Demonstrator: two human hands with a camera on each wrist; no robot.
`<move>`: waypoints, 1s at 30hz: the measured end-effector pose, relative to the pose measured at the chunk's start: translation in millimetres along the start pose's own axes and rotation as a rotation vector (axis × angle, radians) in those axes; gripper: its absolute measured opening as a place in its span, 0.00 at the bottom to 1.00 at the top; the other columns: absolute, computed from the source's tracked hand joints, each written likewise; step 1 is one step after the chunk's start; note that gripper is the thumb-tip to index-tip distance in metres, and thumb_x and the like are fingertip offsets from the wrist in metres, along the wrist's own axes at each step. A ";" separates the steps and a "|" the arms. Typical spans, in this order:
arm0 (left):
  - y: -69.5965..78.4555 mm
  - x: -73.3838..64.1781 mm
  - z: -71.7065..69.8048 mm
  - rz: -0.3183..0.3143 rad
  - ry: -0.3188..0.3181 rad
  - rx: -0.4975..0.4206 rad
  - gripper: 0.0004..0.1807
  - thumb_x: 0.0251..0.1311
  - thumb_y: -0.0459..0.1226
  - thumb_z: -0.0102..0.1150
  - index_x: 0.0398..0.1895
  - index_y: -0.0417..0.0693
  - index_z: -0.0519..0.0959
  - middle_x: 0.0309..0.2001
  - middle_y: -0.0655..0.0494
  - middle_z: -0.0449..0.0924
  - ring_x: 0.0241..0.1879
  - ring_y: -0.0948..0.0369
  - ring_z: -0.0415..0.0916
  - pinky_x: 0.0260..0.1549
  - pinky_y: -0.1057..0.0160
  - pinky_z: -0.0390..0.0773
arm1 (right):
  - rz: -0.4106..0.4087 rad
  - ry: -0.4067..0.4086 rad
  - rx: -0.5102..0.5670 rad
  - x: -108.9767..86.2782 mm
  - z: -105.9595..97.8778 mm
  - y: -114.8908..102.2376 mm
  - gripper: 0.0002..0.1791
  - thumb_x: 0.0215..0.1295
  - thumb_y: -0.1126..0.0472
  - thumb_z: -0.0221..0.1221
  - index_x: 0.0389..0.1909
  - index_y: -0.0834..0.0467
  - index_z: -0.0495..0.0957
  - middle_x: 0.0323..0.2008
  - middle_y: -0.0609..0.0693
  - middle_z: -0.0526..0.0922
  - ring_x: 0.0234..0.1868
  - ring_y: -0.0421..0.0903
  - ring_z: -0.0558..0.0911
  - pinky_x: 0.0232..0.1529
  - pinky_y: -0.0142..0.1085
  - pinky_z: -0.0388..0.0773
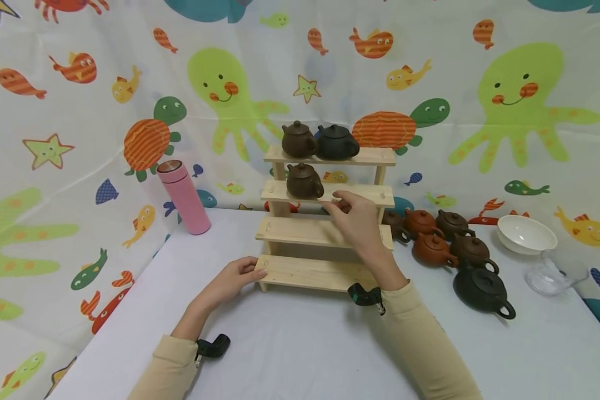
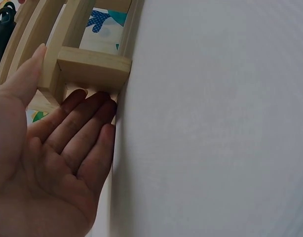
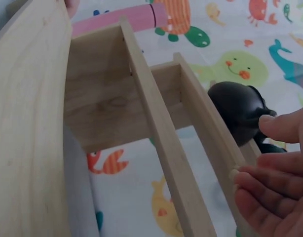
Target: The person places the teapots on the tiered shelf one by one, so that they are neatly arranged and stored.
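A brown teapot (image 1: 302, 182) stands on the second shelf from the top of a wooden stepped stand (image 1: 300, 230). Just right of its handle is my right hand (image 1: 356, 219), fingers loosely bent, gripping nothing. In the right wrist view the thumb lies close to the dark teapot (image 3: 235, 111); I cannot tell whether they touch. My left hand (image 1: 234, 279) holds the lowest shelf's left end, thumb at one side and fingers (image 2: 87, 123) against the other. Another brown teapot (image 1: 298, 140) and a black teapot (image 1: 336, 143) sit side by side on the top shelf.
Right of the stand are several brown and reddish teapots, including a reddish one (image 1: 432, 250), plus a larger black teapot (image 1: 481, 289). Beyond them stand a white bowl (image 1: 526, 234) and a clear glass vessel (image 1: 550, 275). A pink bottle (image 1: 185, 200) stands at the left.
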State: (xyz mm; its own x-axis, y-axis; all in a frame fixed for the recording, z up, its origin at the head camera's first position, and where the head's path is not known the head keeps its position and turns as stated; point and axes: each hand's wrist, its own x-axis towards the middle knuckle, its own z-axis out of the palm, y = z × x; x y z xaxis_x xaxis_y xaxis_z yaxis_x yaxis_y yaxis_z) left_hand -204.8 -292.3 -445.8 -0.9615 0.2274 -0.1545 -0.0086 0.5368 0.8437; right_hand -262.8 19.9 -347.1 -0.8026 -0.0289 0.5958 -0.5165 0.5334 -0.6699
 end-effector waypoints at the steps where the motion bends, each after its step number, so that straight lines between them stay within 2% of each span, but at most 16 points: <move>1: -0.1 0.0 -0.2 0.001 -0.001 0.000 0.31 0.63 0.56 0.61 0.62 0.48 0.74 0.53 0.53 0.84 0.54 0.60 0.77 0.60 0.48 0.71 | -0.002 -0.009 -0.006 -0.8 -2.4 1.2 0.18 0.62 0.53 0.68 0.48 0.60 0.85 0.30 0.55 0.88 0.30 0.48 0.85 0.35 0.43 0.82; 10: -1.0 -0.4 -3.4 0.002 0.004 0.022 0.31 0.64 0.57 0.60 0.62 0.48 0.74 0.53 0.53 0.84 0.53 0.60 0.77 0.59 0.50 0.72 | 0.053 -0.083 -0.059 -9.1 -29.3 11.0 0.17 0.65 0.53 0.66 0.50 0.58 0.84 0.30 0.53 0.87 0.31 0.47 0.85 0.36 0.43 0.81; 15: -0.9 0.5 -2.7 0.005 0.002 0.018 0.31 0.64 0.57 0.60 0.62 0.47 0.74 0.52 0.53 0.84 0.52 0.61 0.77 0.57 0.52 0.72 | 0.026 -0.075 -0.078 -14.4 -44.8 16.9 0.17 0.65 0.55 0.66 0.50 0.59 0.84 0.31 0.54 0.88 0.31 0.48 0.85 0.35 0.44 0.82; 21: -0.6 0.9 -1.9 0.021 -0.003 0.014 0.30 0.65 0.55 0.60 0.63 0.46 0.74 0.53 0.51 0.84 0.52 0.60 0.77 0.58 0.52 0.72 | 0.029 -0.080 -0.088 -22.9 -58.7 25.1 0.15 0.65 0.55 0.66 0.49 0.56 0.85 0.32 0.52 0.88 0.32 0.46 0.85 0.36 0.43 0.81; 30: 1.3 1.1 0.7 0.011 -0.011 0.001 0.30 0.66 0.53 0.60 0.63 0.45 0.73 0.54 0.50 0.83 0.53 0.59 0.76 0.58 0.51 0.71 | -0.042 -0.049 -0.155 -35.5 -77.3 39.8 0.11 0.63 0.60 0.67 0.46 0.57 0.86 0.32 0.52 0.88 0.29 0.44 0.83 0.31 0.34 0.76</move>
State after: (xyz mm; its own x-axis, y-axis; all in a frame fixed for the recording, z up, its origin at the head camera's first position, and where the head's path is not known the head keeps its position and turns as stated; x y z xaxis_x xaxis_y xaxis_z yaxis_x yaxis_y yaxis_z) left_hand -205.7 -290.8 -445.2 -0.9584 0.2423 -0.1509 0.0023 0.5352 0.8447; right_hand -231.8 107.4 -360.6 -0.7969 -0.0925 0.5970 -0.5003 0.6549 -0.5664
